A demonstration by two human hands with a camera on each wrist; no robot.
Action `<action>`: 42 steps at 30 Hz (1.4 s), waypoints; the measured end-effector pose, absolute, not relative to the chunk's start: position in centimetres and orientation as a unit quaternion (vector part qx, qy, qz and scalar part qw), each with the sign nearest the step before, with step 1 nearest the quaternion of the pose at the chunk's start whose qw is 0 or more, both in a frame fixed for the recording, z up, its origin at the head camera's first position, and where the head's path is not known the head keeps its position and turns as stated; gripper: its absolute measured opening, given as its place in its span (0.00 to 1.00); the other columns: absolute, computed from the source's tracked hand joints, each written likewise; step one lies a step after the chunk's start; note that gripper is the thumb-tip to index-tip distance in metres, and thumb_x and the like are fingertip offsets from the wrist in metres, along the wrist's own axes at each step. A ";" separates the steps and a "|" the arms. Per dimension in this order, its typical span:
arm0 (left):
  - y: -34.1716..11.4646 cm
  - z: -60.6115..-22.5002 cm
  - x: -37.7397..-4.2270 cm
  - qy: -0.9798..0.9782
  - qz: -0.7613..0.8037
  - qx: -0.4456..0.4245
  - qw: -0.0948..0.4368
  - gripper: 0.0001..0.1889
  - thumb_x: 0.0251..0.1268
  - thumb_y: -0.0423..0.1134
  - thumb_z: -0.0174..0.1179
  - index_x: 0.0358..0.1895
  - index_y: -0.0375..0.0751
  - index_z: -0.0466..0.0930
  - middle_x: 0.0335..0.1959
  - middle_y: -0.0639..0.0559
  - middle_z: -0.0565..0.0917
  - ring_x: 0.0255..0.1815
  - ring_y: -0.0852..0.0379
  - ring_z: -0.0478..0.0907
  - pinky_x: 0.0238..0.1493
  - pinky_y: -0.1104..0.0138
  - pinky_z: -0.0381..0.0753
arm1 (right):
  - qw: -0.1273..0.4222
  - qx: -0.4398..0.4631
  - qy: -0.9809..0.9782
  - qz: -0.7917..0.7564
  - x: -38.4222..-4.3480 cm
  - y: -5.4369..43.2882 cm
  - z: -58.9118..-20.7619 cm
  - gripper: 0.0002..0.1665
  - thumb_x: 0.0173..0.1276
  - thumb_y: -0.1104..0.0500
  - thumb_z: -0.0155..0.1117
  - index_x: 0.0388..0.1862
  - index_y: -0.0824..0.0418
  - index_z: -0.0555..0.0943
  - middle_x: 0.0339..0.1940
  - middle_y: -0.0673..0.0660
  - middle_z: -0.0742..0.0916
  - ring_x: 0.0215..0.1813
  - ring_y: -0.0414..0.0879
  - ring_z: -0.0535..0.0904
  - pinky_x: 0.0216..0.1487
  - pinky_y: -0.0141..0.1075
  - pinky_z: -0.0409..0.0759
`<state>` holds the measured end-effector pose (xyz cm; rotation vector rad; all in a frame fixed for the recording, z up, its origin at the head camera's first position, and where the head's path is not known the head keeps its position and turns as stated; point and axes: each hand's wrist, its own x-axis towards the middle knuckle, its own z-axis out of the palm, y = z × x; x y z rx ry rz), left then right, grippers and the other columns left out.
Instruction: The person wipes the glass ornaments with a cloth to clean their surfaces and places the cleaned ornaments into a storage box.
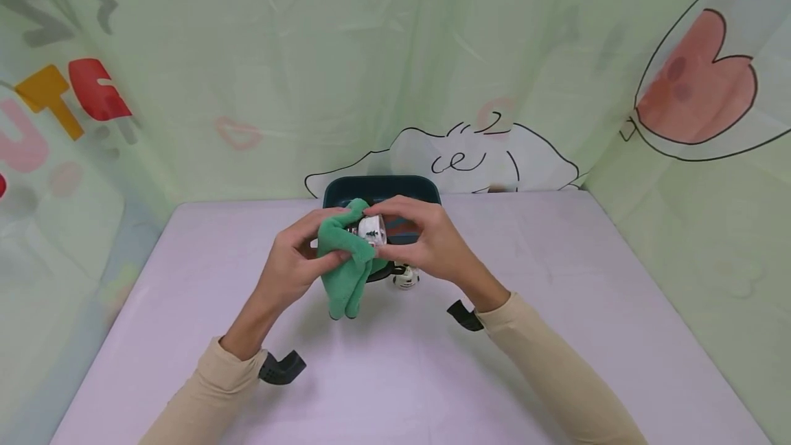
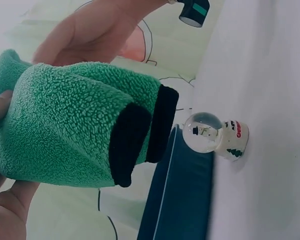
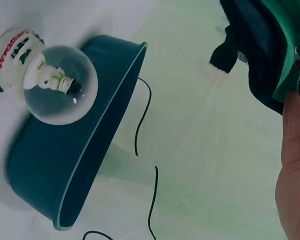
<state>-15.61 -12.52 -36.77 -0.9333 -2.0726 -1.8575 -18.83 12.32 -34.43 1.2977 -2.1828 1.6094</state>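
Observation:
My left hand (image 1: 292, 258) pinches a folded green cloth (image 1: 346, 287) with a dark edging, seen large in the left wrist view. My right hand (image 1: 435, 242) grips the white base of a snow globe (image 1: 372, 231), with a small green tree on its side. The cloth wraps round the other end of this globe and hides most of it. On the table, just beyond the hands, stands a second snow globe (image 2: 217, 136), upright, with a snowman inside and red lettering on its white base.
A dark teal basin (image 1: 383, 184) stands at the back of the table (image 1: 247, 239), behind both hands. The standing globe is close in front of it. A patterned pale green curtain (image 1: 346, 74) surrounds the table's back and sides. Dark devices stick out at both wrists.

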 end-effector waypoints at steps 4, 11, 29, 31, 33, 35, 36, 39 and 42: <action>-12.4 -36.7 -15.6 -0.710 -0.613 -0.327 0.119 0.28 0.60 0.21 0.68 0.65 0.35 0.78 0.63 0.43 0.79 0.61 0.52 0.78 0.43 0.61 0.88 | 0.038 0.386 -0.739 0.551 -18.6 12.3 -34.1 0.24 0.61 0.64 0.77 0.57 0.60 0.84 0.50 0.53 0.86 0.47 0.48 0.86 0.46 0.40 0.88; -12.4 -36.8 -15.6 -0.728 -0.571 -0.346 0.157 0.29 0.57 0.20 0.70 0.64 0.35 0.79 0.65 0.43 0.78 0.64 0.52 0.77 0.43 0.63 0.88 | -0.023 0.314 -0.761 0.567 -18.6 12.4 -33.7 0.20 0.65 0.58 0.75 0.55 0.58 0.84 0.44 0.54 0.88 0.44 0.48 0.86 0.44 0.41 0.88; -12.4 -36.8 -15.7 -0.698 -0.618 -0.327 0.154 0.28 0.57 0.18 0.68 0.63 0.33 0.79 0.59 0.42 0.82 0.54 0.54 0.81 0.43 0.61 0.88 | -0.017 0.378 -0.719 0.584 -18.6 12.3 -34.0 0.25 0.63 0.68 0.74 0.60 0.63 0.82 0.54 0.57 0.85 0.51 0.51 0.84 0.50 0.44 0.87; -12.4 -36.8 -15.7 -0.699 -0.624 -0.318 0.147 0.27 0.58 0.19 0.68 0.63 0.34 0.79 0.57 0.44 0.83 0.52 0.54 0.82 0.43 0.61 0.88 | 0.015 0.402 -0.723 0.561 -18.7 12.3 -34.2 0.26 0.62 0.69 0.75 0.60 0.62 0.82 0.55 0.57 0.85 0.53 0.50 0.84 0.51 0.43 0.87; -12.4 -36.7 -15.7 -0.699 -0.630 -0.308 0.140 0.26 0.59 0.20 0.68 0.63 0.34 0.79 0.56 0.45 0.83 0.50 0.55 0.83 0.44 0.62 0.88 | 0.047 0.425 -0.724 0.541 -18.8 12.3 -34.4 0.27 0.60 0.70 0.76 0.60 0.63 0.82 0.56 0.58 0.84 0.54 0.49 0.83 0.51 0.42 0.87; -12.4 -36.6 -15.6 -0.698 -0.637 -0.299 0.134 0.26 0.60 0.21 0.68 0.63 0.35 0.80 0.55 0.46 0.84 0.49 0.55 0.84 0.44 0.62 0.88 | 0.080 0.448 -0.722 0.521 -19.0 12.2 -34.6 0.30 0.57 0.71 0.77 0.60 0.65 0.82 0.57 0.59 0.84 0.56 0.51 0.83 0.51 0.40 0.87; -12.4 -36.6 -15.6 -0.698 -0.640 -0.293 0.131 0.25 0.60 0.21 0.68 0.62 0.35 0.80 0.54 0.47 0.84 0.49 0.55 0.84 0.44 0.62 0.88 | 0.095 0.459 -0.720 0.512 -19.1 12.2 -34.7 0.30 0.56 0.72 0.78 0.60 0.66 0.82 0.57 0.60 0.84 0.57 0.51 0.82 0.51 0.40 0.87; -12.5 -36.4 -15.6 -0.696 -0.653 -0.275 0.117 0.25 0.60 0.22 0.68 0.62 0.35 0.81 0.53 0.49 0.85 0.48 0.55 0.83 0.43 0.64 0.87 | 0.138 0.486 -0.713 0.486 -19.3 12.1 -34.8 0.32 0.53 0.72 0.80 0.59 0.67 0.82 0.57 0.62 0.84 0.58 0.53 0.82 0.51 0.40 0.87; -12.6 -36.3 -15.6 -0.694 -0.666 -0.254 0.101 0.25 0.61 0.23 0.68 0.62 0.35 0.80 0.53 0.51 0.86 0.49 0.54 0.83 0.43 0.66 0.86 | 0.177 0.514 -0.700 0.463 -19.6 12.0 -34.8 0.33 0.50 0.73 0.81 0.58 0.67 0.82 0.56 0.63 0.84 0.58 0.54 0.82 0.52 0.41 0.86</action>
